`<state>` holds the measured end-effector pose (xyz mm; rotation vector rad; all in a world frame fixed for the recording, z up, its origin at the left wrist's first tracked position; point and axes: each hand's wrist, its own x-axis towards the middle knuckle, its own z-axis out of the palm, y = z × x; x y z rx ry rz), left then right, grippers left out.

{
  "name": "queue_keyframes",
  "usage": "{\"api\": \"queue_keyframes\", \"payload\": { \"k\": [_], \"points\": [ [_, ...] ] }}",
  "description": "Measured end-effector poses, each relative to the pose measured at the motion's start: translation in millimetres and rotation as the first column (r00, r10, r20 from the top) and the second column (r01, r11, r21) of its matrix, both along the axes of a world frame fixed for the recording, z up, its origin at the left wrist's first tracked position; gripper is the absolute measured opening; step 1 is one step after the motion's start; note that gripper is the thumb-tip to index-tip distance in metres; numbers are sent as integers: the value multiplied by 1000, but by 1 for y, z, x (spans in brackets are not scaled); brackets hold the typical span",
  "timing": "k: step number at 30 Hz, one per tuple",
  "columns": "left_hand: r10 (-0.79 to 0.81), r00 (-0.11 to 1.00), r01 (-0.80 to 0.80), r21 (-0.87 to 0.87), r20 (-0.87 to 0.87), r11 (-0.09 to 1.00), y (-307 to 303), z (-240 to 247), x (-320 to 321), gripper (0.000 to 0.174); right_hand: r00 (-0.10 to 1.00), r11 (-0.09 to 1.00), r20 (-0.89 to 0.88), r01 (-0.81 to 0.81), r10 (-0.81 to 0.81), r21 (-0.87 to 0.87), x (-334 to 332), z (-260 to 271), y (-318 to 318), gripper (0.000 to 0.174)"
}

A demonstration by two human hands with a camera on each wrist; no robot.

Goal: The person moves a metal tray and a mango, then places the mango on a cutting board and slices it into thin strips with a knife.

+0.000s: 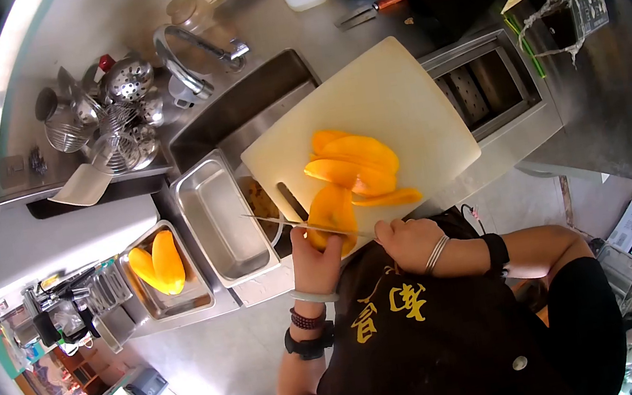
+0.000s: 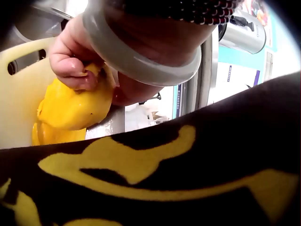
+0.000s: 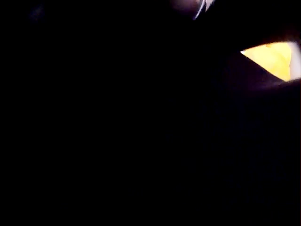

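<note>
My left hand (image 1: 317, 262) grips a peeled mango (image 1: 331, 207) at the near edge of the white cutting board (image 1: 390, 90). The left wrist view shows its fingertips (image 2: 73, 66) curled onto the top of this yellow flesh. A knife (image 1: 287, 222) with a long thin blade lies across the mango in the head view, its tip pointing left. My right hand (image 1: 413, 244) holds the knife's handle end, which the fingers hide. Beyond the mango, cut mango slices (image 1: 355, 160) lie on the board. Darkness fills most of the right wrist view.
Left of the board are an empty-looking steel pan (image 1: 226, 218) and a steel tray (image 1: 199, 299) with peeled mangoes (image 1: 158, 266). Behind stand a sink (image 1: 253, 93) with a faucet (image 1: 188, 62) and several strainers and whisks (image 1: 111, 117). A red-handled tool (image 1: 374, 8) lies at the back.
</note>
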<state>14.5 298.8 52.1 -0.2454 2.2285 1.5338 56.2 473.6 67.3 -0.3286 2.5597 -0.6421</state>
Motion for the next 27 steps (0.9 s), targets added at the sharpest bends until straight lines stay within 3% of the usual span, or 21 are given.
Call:
{"api": "queue_keyframes", "payload": {
  "k": [2,4,5,7,9,11,13,27],
  "points": [
    [4,995,-7,-23,-98,1000,2,0,1,26,1000,1000,-22,18,-18,-16,4,-4,1,22],
    [-87,982,44,-248,-165,968,2,3,-1,27,999,999,-30,31,-32,-27,6,-9,1,22],
    [-92,982,48,-251,-167,967,5,7,-3,27,998,999,-39,41,-42,-35,7,-11,2,21],
    [-128,975,43,-416,-179,908,13,20,-5,39,996,997,-58,57,-60,-53,8,-12,1,21],
    [-161,970,62,-451,-184,890,22,27,-5,39,994,995,-73,73,-78,-70,7,-9,2,21],
    [-190,964,78,-487,-186,870,32,30,-4,39,995,997,93,50,-44,-58,2,-1,6,18],
    [-223,955,81,-549,-196,832,40,31,-6,40,993,997,107,64,-58,-49,1,-2,8,18],
    [-278,929,104,-551,-243,828,59,28,-12,39,970,974,100,225,-223,-11,-1,-5,14,13]
  ]
}}
